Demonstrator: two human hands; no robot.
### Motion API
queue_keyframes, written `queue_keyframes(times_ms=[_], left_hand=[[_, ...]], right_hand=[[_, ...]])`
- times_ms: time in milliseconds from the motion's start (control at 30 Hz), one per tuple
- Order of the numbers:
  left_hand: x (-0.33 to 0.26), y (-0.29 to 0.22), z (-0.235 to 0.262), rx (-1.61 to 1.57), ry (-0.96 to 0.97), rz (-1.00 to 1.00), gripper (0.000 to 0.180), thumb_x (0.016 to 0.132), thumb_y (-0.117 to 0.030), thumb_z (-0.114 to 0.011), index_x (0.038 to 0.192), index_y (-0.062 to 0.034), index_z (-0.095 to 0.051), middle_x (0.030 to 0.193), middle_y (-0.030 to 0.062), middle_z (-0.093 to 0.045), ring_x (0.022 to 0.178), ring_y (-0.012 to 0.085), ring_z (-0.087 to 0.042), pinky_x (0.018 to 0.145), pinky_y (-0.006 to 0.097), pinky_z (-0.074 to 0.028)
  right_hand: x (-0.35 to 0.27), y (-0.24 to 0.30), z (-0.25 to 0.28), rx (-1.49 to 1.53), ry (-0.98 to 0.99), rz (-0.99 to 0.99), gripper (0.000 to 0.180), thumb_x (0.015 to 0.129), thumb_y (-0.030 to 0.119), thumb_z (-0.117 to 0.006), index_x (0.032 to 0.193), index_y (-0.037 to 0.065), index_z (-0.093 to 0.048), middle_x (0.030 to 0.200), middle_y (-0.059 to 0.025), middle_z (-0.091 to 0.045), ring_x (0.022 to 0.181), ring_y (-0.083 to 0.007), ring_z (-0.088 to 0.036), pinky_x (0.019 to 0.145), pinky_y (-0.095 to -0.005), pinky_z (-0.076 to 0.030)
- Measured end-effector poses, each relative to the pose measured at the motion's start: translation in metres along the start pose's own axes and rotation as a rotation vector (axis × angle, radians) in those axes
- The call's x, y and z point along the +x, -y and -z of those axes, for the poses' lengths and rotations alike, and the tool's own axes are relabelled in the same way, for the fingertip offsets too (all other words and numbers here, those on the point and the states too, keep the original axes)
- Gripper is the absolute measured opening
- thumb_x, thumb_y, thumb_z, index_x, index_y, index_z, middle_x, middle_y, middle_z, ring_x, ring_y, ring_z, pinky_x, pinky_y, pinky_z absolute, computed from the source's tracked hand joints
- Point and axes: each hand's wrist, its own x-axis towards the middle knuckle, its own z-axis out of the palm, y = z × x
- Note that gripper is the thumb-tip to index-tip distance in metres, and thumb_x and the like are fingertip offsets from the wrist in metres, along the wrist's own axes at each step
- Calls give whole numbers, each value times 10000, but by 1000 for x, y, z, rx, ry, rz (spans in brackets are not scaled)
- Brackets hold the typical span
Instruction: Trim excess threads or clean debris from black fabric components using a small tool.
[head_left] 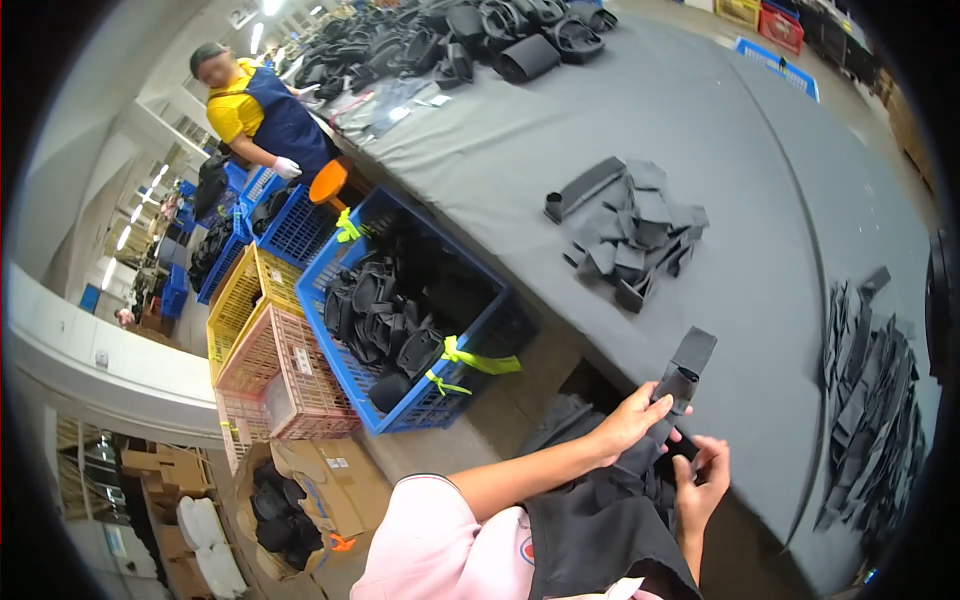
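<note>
Over the near edge of the table, my left hand [632,420] is closed on a folded black fabric strip [693,352], whose flat end sticks up past my fingers. Just to the right and lower, my right hand [703,478] has its fingers bent around the strip's lower part, which is partly hidden. More dark fabric [570,425] lies beneath my left forearm. Ahead of my hands, a loose heap of short black strips [640,215] rests on the grey-covered table [740,250]. A long row of stacked black strips [870,410] lies at the right.
A blue crate [345,375] of black pieces stands left of the table, beside pink [285,370] and yellow crates [235,305]. An open cardboard box [335,480] sits on the floor. Black rolled pieces [525,58] cover the far end. A person in a blue apron [285,125] stands there.
</note>
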Motion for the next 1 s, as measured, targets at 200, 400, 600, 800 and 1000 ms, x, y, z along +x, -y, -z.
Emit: queue_keyframes(times_ms=[200,400,600,800,1000], left_hand=[[0,-1,-1,-124,59,-109,379,953,-333,-496,1245,-102,-427,1163,79,-571,967,160,-582,856,316,-484],[2,-15,-2,-343,137,-58,384,948,-331,-504,1250,-129,-380,1115,96,-563,954,197,-595,788,366,-533],[-2,-17,3,-371,79,-63,364,951,-340,-496,1235,-139,-390,1079,86,-574,907,190,-599,764,355,-525],[2,-13,6,-425,53,-39,329,945,-349,-504,1192,-149,-418,1051,87,-578,860,195,-601,715,365,-525],[7,-5,0,-433,1,35,312,944,-376,-493,1149,-148,-434,1028,80,-573,817,194,-589,645,367,-525]], right_hand=[[10,-4,-12,-152,254,211,230,701,-15,-689,922,4,-631,721,-58,-529,591,-132,-451,568,-254,-394],[5,16,-23,-33,201,-198,425,682,-44,-698,1093,4,-602,727,-6,-522,613,-92,-476,554,-255,-419],[14,5,-36,-286,220,369,292,693,-75,-654,959,44,-654,713,-73,-530,609,-178,-554,546,-274,-452],[11,11,-34,-321,208,358,265,677,-54,-670,914,63,-667,687,-85,-496,572,-198,-528,529,-274,-421],[-3,2,-19,-233,258,147,273,672,-29,-716,925,66,-672,658,-64,-454,540,-174,-456,499,-273,-364]])
